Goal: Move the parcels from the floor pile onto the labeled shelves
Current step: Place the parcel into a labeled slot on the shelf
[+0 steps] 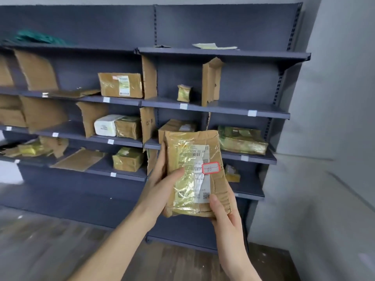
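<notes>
Head view shows a brown parcel (194, 173) held upright in the air before the dark shelves (223, 110). The left hand (162, 179) grips its left edge, thumb on the front; the right hand (225, 216) grips its lower right corner.

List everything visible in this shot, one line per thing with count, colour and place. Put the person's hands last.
held parcel: one, brown cardboard under shiny tape, raised before the shelves
red-bordered sticker: one, white with red edge, on the held parcel's label
shelving unit: two dark grey-blue bays against the wall
shelved parcels: about ten or more, brown and taped, spread over the shelves
cardboard dividers: several, brown, standing upright between slots
shelf tags: several, white, on the shelf front edges
green item: one, top left shelf, blurred
left hand: grips the parcel's left side
right hand: grips its lower right corner
</notes>
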A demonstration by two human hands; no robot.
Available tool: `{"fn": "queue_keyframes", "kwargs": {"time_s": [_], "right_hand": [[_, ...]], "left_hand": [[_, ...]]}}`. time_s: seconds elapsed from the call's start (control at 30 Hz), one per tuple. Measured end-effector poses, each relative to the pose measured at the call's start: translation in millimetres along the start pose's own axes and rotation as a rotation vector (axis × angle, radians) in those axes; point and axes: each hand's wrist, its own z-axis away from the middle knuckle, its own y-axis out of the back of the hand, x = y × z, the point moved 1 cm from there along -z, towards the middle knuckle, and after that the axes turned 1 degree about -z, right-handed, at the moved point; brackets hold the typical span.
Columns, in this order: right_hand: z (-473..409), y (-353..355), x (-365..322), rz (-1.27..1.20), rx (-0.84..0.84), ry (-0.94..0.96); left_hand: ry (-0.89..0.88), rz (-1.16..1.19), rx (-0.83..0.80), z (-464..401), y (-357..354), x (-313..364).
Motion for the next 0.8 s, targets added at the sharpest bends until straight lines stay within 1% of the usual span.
{"fn": "queue_keyframes", "kwargs": {"time_s": [0.1,0.27,0.33,0.4,0.5,0.67,0.8], "right_hand": [[0.4,-30.1,10.1,0.034,-0.086,-0.013],[-3.5,-70.3,34.8,0.063,-0.172,-0.053],[-9.1,-86.5,41.3,0.054,-0.201,-0.084],[-18.8,-105.5,46.0,0.048,-0.28,-0.116],[-37.7,-135.1,51.1,0.048,-0.373,-0.221],[-58.4,-190.9,64.4,0.061,-0.424,-0.298],[-59.5,-229.5,84.2,0.028,-0.462,-0.31]], "left_hand": [[0.006,0.024,0.064,3.5,39.8,-4.2],[-0.011,0.052,0.135,3.1,90.7,-13.9],[-0.01,0.053,0.155,1.2,110.3,-18.0],[0.011,0.063,0.179,-0.8,132.4,-22.4],[0.065,0.092,0.22,-2.7,169.3,-30.2],[0.122,0.13,0.278,3.4,219.3,-42.4],[0.118,0.168,0.353,3.1,252.8,-50.9]]}}
